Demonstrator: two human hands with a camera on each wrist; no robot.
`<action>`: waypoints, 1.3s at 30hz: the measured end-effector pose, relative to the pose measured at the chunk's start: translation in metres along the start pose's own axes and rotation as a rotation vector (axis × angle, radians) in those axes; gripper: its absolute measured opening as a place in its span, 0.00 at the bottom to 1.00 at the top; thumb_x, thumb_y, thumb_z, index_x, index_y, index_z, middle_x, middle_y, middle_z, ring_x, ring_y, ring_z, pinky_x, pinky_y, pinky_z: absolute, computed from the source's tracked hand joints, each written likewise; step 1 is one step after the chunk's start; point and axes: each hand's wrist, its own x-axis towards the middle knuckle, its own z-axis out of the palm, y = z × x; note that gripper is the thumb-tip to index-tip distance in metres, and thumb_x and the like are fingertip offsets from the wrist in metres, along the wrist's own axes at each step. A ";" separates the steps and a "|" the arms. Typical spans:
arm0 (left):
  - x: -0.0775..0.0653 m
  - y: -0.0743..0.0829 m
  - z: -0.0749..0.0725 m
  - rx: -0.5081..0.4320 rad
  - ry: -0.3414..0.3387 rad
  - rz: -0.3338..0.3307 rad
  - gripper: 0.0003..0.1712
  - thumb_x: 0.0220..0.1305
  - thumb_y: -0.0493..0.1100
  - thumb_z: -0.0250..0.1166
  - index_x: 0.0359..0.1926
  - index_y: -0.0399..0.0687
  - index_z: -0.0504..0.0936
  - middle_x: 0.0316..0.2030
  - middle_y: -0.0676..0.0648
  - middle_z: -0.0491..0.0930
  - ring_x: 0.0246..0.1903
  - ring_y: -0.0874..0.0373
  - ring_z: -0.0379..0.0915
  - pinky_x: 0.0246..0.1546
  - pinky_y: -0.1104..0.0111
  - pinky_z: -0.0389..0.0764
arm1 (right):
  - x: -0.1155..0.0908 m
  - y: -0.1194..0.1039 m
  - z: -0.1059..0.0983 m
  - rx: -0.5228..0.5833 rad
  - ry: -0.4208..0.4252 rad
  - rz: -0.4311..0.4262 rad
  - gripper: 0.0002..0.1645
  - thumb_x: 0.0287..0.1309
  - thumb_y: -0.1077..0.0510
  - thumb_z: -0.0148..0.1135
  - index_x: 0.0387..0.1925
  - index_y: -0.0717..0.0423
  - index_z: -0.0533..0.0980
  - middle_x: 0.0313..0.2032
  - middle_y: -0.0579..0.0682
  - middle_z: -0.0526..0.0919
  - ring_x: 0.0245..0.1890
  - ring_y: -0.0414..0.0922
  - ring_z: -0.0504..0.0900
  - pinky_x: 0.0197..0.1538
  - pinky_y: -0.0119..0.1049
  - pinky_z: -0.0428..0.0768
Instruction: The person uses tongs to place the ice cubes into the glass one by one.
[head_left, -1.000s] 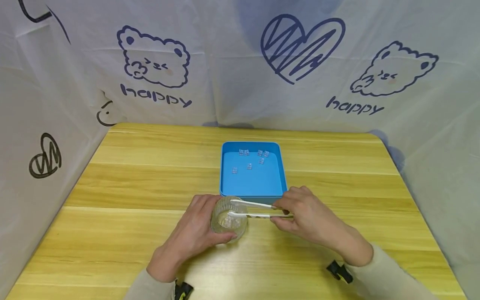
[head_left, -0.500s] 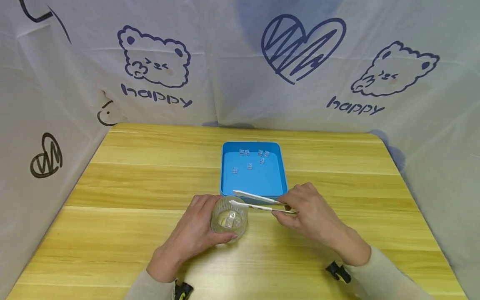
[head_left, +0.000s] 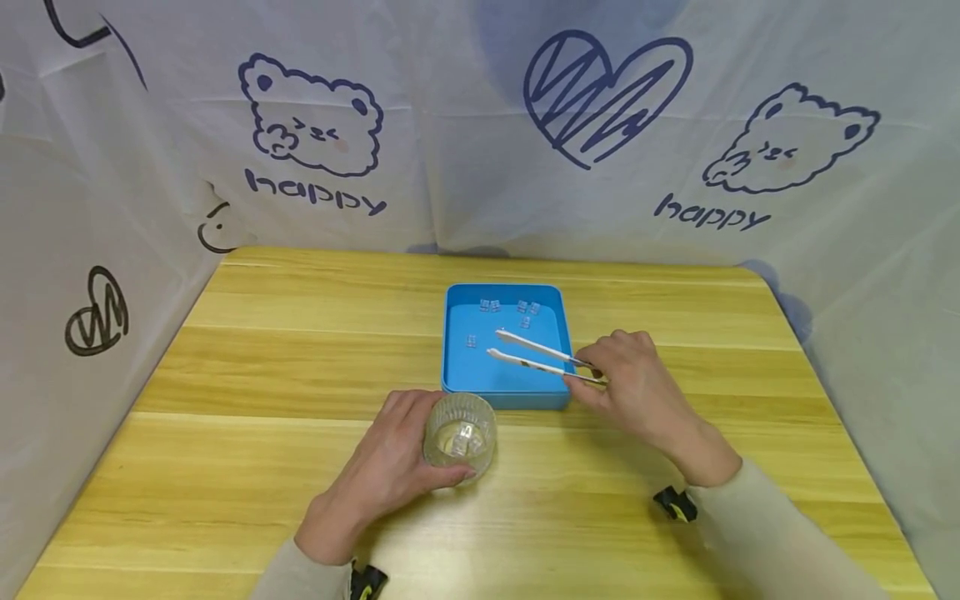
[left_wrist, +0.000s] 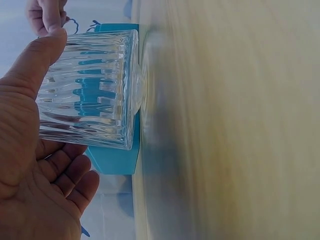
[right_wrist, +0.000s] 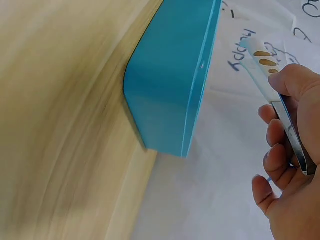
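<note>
My left hand (head_left: 393, 458) grips a ribbed clear glass (head_left: 483, 433) that stands on the table. Small clear cubes (head_left: 462, 442) lie in its bottom. In the left wrist view, thumb and fingers wrap the glass wall (left_wrist: 95, 100). My right hand (head_left: 637, 392) pinches a pair of tongs (head_left: 532, 367) with white arms and metal ends. Their tips are spread apart over the blue tray (head_left: 517, 379), with nothing visible between them. Several small clear cubes (head_left: 525, 322) lie scattered in the tray, mostly toward its back. From the right wrist, the tongs (right_wrist: 270, 82) appear above the tray's rim.
The wooden table (head_left: 300, 333) extends on both sides of the tray. A white cloth (head_left: 465, 125) with drawn bears, hearts and lettering hangs behind it and along the sides. The tray's front wall (head_left: 510, 400) stands just behind the glass.
My right hand has moved the tongs forward from the glass to over the tray, and their tips have spread. A clear cube shows more plainly in the glass. My left hand stays put.
</note>
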 end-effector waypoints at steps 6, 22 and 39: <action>0.001 0.001 0.001 -0.001 -0.011 -0.005 0.55 0.42 0.66 0.86 0.67 0.43 0.77 0.58 0.47 0.79 0.61 0.50 0.71 0.63 0.52 0.80 | 0.012 0.010 0.004 -0.011 -0.098 0.079 0.18 0.63 0.50 0.74 0.41 0.63 0.85 0.33 0.54 0.87 0.34 0.52 0.78 0.46 0.52 0.75; 0.001 0.000 0.002 0.007 -0.014 0.006 0.56 0.42 0.66 0.85 0.67 0.42 0.76 0.59 0.46 0.79 0.61 0.49 0.71 0.64 0.53 0.80 | 0.051 0.023 0.034 -0.014 -0.270 0.134 0.19 0.66 0.48 0.71 0.45 0.62 0.87 0.42 0.55 0.90 0.43 0.54 0.84 0.49 0.54 0.78; 0.001 -0.001 0.002 0.004 -0.008 0.016 0.56 0.43 0.67 0.85 0.68 0.43 0.76 0.58 0.47 0.80 0.61 0.50 0.72 0.63 0.54 0.80 | 0.058 0.017 0.041 -0.030 -0.299 0.089 0.19 0.66 0.48 0.72 0.43 0.61 0.88 0.44 0.56 0.91 0.47 0.55 0.84 0.53 0.57 0.79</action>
